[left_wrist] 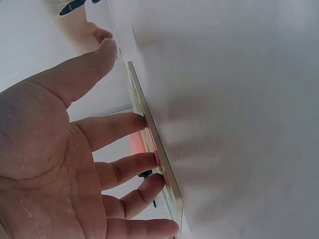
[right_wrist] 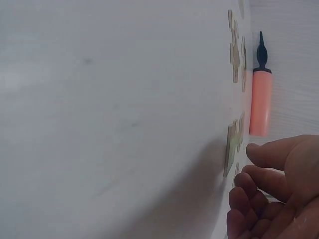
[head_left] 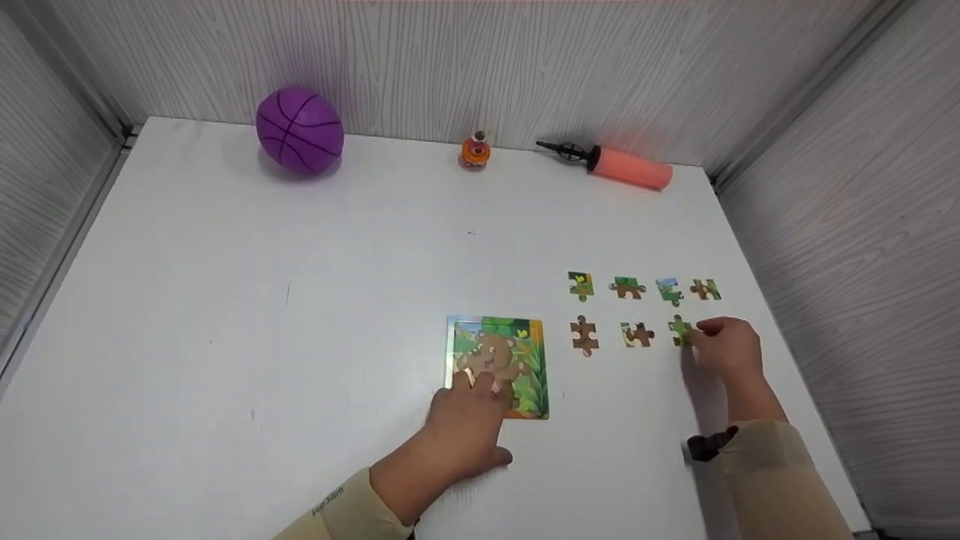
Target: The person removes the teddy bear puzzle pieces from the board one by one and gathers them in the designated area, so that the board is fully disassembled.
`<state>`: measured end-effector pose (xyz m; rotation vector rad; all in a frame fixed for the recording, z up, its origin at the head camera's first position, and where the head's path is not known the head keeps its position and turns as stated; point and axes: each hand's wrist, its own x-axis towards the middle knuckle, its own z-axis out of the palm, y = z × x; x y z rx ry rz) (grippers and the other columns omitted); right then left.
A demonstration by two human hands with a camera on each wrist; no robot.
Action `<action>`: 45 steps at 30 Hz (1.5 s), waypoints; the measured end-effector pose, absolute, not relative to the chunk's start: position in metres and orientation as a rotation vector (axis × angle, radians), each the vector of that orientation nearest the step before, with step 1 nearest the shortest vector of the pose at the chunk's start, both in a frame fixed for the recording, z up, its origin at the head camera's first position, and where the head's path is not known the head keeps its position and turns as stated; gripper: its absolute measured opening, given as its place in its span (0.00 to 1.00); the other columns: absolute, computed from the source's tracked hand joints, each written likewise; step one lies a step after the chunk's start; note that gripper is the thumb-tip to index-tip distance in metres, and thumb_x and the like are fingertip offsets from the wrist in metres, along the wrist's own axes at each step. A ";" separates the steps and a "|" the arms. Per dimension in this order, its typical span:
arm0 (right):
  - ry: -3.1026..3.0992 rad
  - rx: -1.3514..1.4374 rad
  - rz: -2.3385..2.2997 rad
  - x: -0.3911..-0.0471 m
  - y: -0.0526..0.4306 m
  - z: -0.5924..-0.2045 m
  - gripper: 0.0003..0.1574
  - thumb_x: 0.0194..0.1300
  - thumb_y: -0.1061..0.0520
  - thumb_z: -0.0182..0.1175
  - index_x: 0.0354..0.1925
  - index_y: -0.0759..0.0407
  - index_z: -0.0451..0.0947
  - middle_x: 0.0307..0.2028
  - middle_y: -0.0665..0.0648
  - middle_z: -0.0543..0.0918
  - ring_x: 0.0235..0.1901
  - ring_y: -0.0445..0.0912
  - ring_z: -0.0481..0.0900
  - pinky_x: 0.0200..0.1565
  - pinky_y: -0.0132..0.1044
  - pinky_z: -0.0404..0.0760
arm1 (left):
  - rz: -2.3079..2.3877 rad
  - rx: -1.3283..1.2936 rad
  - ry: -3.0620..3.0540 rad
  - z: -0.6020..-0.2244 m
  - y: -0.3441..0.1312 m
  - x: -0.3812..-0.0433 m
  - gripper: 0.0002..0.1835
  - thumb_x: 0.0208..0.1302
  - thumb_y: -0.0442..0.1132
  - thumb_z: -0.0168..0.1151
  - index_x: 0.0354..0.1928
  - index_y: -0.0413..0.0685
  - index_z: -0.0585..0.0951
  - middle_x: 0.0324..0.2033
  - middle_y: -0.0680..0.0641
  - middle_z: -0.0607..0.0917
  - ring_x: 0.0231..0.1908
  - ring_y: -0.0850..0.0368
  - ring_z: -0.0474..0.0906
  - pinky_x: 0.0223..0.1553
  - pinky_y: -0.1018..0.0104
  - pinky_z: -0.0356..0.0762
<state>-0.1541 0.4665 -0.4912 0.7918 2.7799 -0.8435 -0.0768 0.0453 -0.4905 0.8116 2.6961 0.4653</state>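
Note:
A square puzzle board with a brown bear picture lies on the white table. My left hand rests its fingertips on the board's lower part, covering some of the picture. In the left wrist view the left fingers are spread along the thin board, thumb held away from it. Over on the right, my right hand has its fingertips at the right side of a green puzzle piece. In the right wrist view a gap shows between the right thumb and index finger, beside the piece.
Several loose puzzle pieces lie in two rows, among them a brown piece and a bear-and-sky piece. Along the back stand a purple ball, a small orange toy figure and a coral hand pump. Grey panels border the table.

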 end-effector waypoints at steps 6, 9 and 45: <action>2.841 0.718 -0.883 -0.146 0.446 -0.483 0.30 0.76 0.50 0.61 0.64 0.70 0.79 0.57 0.71 0.82 0.51 0.58 0.80 0.44 0.43 0.80 | 0.637 0.799 2.663 -0.486 0.031 -0.076 0.38 0.55 0.56 0.82 0.66 0.51 0.82 0.65 0.40 0.77 0.58 0.41 0.74 0.44 0.46 0.80; 2.915 0.605 -0.908 -0.138 0.424 -0.478 0.29 0.75 0.50 0.64 0.63 0.70 0.81 0.53 0.69 0.85 0.49 0.57 0.81 0.40 0.38 0.79 | 0.633 0.801 2.664 -0.484 0.026 -0.075 0.37 0.55 0.56 0.82 0.65 0.51 0.83 0.65 0.41 0.78 0.60 0.40 0.75 0.47 0.45 0.80; 2.750 -0.255 -0.641 -0.099 0.222 -0.500 0.23 0.57 0.54 0.80 0.50 0.57 0.90 0.38 0.50 0.76 0.37 0.46 0.72 0.40 0.44 0.76 | 0.442 0.736 2.662 -0.486 0.023 -0.071 0.43 0.52 0.64 0.81 0.63 0.41 0.85 0.73 0.41 0.74 0.65 0.41 0.71 0.47 0.47 0.77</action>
